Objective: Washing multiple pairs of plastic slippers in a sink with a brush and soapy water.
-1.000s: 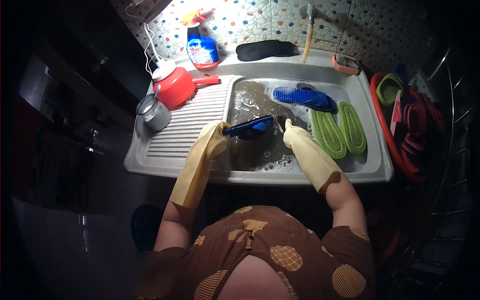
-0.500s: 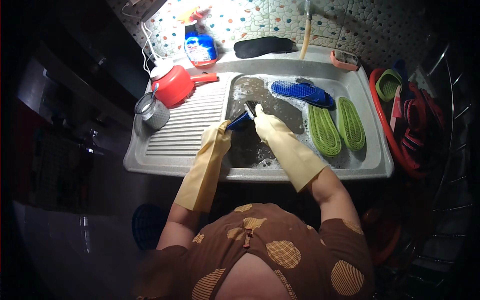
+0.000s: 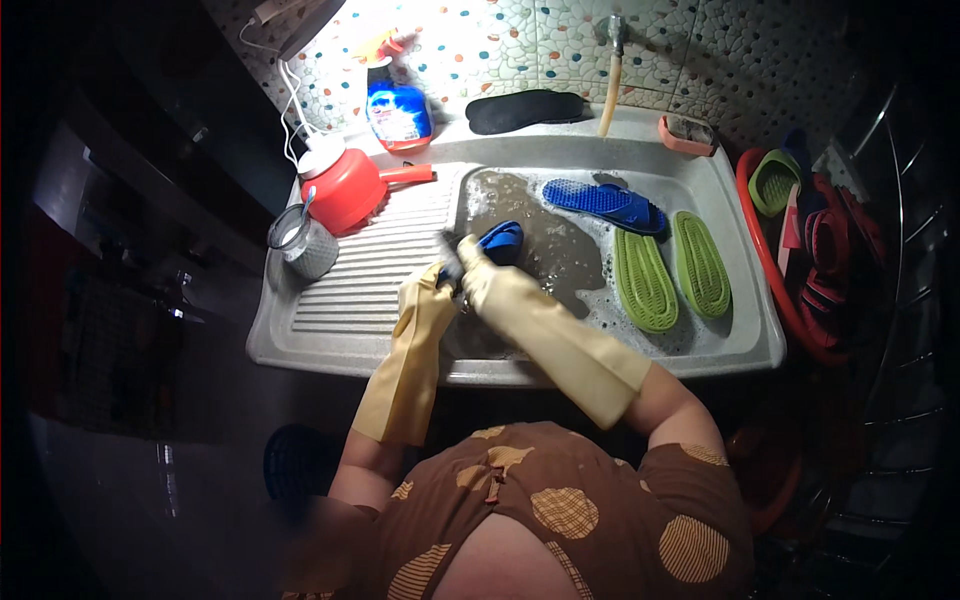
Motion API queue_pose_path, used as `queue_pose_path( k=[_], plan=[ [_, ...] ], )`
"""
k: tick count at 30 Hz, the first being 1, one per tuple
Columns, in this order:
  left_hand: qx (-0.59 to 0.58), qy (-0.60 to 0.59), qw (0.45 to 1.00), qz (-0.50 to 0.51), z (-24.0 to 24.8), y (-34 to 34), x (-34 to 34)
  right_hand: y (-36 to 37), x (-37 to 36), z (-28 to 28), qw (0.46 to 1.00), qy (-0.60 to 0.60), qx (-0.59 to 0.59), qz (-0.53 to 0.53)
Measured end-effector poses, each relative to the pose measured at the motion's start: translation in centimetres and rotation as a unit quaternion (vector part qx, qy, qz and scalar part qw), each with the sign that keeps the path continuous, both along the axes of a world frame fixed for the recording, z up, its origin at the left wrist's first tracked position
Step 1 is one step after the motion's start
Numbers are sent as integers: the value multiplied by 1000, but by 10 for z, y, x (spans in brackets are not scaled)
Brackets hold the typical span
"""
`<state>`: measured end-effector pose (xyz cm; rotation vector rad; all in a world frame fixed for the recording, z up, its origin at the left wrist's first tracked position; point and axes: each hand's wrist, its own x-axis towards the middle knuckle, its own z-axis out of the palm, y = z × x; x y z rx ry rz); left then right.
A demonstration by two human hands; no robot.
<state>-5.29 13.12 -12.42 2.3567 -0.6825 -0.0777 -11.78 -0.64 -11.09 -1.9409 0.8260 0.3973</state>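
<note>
Both my hands wear long cream rubber gloves over the basin of a sink [image 3: 745,290]. My left hand [image 3: 425,292] is closed round the near end of a blue slipper [image 3: 504,240], whose strap end points away to the right. In my right hand [image 3: 482,272] is a dark brush [image 3: 450,256], blurred by motion, pressed against or just over the slipper. Its bristles are hard to make out. Another blue slipper [image 3: 600,205] lies at the back of the basin in murky, foamy water. Two green slippers [image 3: 645,285] lie sole up at the right.
On the ribbed drainboard [image 3: 375,270] stand a red dipper [image 3: 345,190] and a glass jar [image 3: 305,250]. Behind are a blue spray bottle [image 3: 398,112], a black insole [image 3: 525,111], a tap [image 3: 615,40] and a pink soap dish [image 3: 687,135]. A red tub [image 3: 765,245] holds more footwear.
My right hand with the brush has moved left and nearer me, toward my left hand. The held slipper's strap end now shows beyond the gloves. The whole view has shifted slightly.
</note>
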Motion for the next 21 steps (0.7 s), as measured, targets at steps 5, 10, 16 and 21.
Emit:
queue_pose_path(
  k=[5,10,16,21],
  plan=[
    [-42,-42,997,-53,-3,-1,-9,-105,25,-90,989,67,-67,-112],
    [-132,58,989,-28,3,14,-14,-77,22,-84,943,-246,-67,-216],
    [-205,250,938,-125,-9,-13,-14,-113,-9,-68,894,-252,215,-303],
    [-180,543,818,-61,30,-29,-27,-115,-7,-75,902,-226,216,-298]
  ],
)
